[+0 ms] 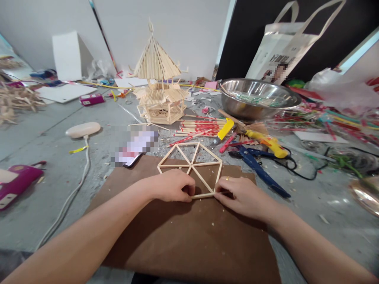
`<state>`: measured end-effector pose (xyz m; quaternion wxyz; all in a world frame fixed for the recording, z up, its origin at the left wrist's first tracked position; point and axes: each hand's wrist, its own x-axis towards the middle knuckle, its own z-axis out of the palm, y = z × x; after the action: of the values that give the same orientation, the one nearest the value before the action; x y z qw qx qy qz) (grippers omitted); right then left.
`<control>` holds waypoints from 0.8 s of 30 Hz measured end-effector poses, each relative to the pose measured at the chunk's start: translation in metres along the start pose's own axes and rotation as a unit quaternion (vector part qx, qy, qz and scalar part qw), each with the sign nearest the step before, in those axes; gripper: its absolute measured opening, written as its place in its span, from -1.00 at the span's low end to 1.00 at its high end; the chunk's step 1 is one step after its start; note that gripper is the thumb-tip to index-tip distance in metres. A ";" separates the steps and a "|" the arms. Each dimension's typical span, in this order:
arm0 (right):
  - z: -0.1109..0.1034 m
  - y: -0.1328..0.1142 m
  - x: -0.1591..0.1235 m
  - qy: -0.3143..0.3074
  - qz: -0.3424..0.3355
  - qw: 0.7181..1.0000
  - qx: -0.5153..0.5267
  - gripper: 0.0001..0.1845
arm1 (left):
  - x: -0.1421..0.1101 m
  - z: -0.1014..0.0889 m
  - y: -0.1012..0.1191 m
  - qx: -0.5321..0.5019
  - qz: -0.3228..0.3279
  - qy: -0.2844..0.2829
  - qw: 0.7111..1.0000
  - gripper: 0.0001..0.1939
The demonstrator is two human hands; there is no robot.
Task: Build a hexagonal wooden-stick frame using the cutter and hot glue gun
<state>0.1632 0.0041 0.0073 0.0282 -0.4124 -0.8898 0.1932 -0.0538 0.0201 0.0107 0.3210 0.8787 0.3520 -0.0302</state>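
A flat hexagonal frame of thin wooden sticks (192, 165), with spokes meeting at its centre, lies on a brown sheet (189, 240). Fingers curled, my left hand (174, 185) pinches the near edge of the frame at its left end, hiding that corner. At the near right corner, my right hand (237, 193), with a ring on one finger, grips the frame between thumb and fingertips. Behind it stands a pagoda model (160, 86) of similar sticks, with a pointed roof.
Red-and-white chopsticks (198, 128), a yellow-handled cutter (226, 129), blue-handled pliers (260, 169) and a phone (136, 148) lie beyond the sheet. A steel bowl (257, 106) stands at the back right. A white cable (79, 181) runs along the left, near purple power strips (22, 181).
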 end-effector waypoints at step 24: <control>0.002 0.005 0.001 0.009 -0.007 0.999 0.042 -0.86 | 0.001 -0.001 -0.001 -0.039 -0.032 0.037 0.998 -0.77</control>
<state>0.1658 0.0068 0.0040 0.0545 -0.4061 -0.8835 0.2269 -0.0535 0.0221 0.0107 0.3407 0.8543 0.3926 0.0062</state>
